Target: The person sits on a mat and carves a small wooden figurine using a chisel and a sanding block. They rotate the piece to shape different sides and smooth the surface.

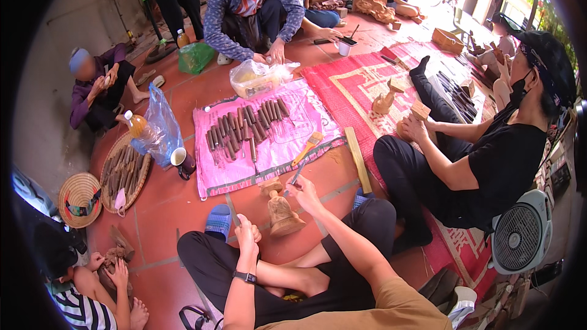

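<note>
A carved wooden piece (284,217) with a flared base is on the tiled floor before my crossed legs. Pinched in my right hand (306,197), just right of the carving, is a slim, dark, pencil-like tool (297,175); its exact kind is unclear. My left hand (246,232) is closed above my left knee, thumb up, and its fingers hide whatever may be inside. Beyond the carving, a pink cloth (214,184) bears several wood-handled carving tools (235,128). A flat yellow-handled brush (309,146) rests near its front right edge.
A wooden strip (357,162) lies right of the cloth, beside a red mat (333,82). At left are a mug (183,162), a blue plastic bag (164,125) and a basket (142,177) of tools. A person in black (507,159) holds a wooden block at right; a fan (520,232) stands behind.
</note>
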